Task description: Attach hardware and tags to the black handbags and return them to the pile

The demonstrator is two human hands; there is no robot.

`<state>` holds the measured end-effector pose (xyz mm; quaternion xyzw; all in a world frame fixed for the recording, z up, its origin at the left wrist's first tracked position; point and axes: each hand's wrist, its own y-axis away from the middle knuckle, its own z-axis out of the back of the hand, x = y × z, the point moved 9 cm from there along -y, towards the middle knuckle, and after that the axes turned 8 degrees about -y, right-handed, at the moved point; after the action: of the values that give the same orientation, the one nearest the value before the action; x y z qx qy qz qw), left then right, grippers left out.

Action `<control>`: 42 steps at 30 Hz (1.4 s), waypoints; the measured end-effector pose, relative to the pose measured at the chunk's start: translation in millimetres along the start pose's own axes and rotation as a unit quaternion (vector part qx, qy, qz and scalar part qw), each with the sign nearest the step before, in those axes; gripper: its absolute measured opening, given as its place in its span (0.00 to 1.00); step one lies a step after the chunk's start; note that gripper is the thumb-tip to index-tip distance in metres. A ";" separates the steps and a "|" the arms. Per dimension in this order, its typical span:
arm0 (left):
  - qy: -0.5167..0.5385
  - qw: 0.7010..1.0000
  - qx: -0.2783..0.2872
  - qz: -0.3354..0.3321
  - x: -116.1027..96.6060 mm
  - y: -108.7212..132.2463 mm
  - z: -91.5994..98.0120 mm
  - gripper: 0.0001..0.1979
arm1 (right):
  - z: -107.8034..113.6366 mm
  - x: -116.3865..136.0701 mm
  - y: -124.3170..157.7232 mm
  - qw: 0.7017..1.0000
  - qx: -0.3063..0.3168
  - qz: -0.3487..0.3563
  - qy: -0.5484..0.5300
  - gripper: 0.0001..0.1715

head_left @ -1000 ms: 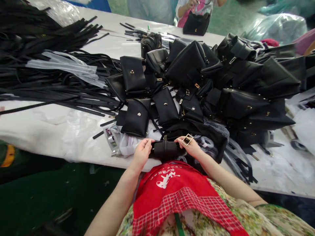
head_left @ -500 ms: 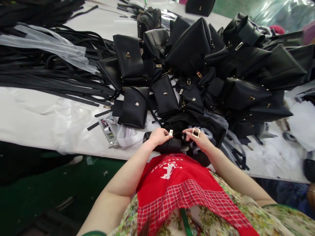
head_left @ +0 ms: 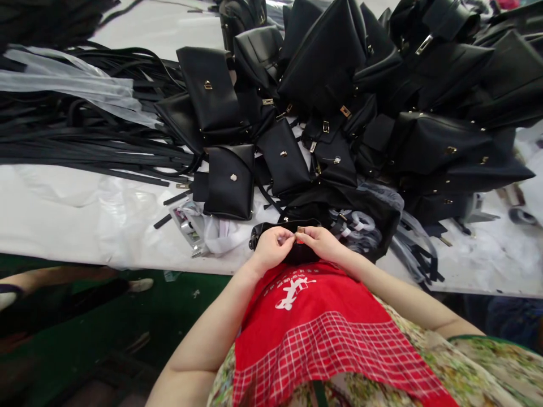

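A small black bag lies at the table's near edge, right in front of my red apron. My left hand and my right hand meet over it. The fingertips of both pinch a small gold metal buckle against the bag's top. Both hands are closed. Behind the bag lies an open black pouch with white plastic rings in it.
A big heap of black bags with gold clasps fills the middle and right of the white table. Long black straps and clear plastic sheet lie at the left. A person's foot shows on the green floor.
My hands have come together over the bag; the gold buckle my right hand held up is now pinched between both hands. The camera has tilted down.
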<state>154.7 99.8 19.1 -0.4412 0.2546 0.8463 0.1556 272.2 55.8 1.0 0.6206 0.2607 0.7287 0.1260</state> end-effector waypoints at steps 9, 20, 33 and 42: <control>-0.034 0.997 -0.024 -0.063 -17.7 -0.3 11.0 0.09 | -12.8 2.1 5.5 0.997 0.068 -0.006 -0.029 0.17; -0.037 0.994 -0.041 -0.093 -25.9 5.5 13.1 0.05 | -21.1 2.8 15.1 0.993 0.101 0.014 -0.051 0.13; -0.144 0.986 -0.025 -0.084 -26.7 12.4 2.7 0.07 | -24.6 -11.1 16.0 0.973 0.123 -0.035 -0.193 0.19; -0.099 0.994 -0.011 -0.038 -22.2 21.5 0.9 0.06 | -23.7 -2.6 16.0 0.994 0.097 0.011 -0.042 0.13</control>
<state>156.1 81.7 44.2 -0.3660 0.2113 0.8823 0.2072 251.9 35.8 5.2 0.6628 0.3177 0.6746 0.0683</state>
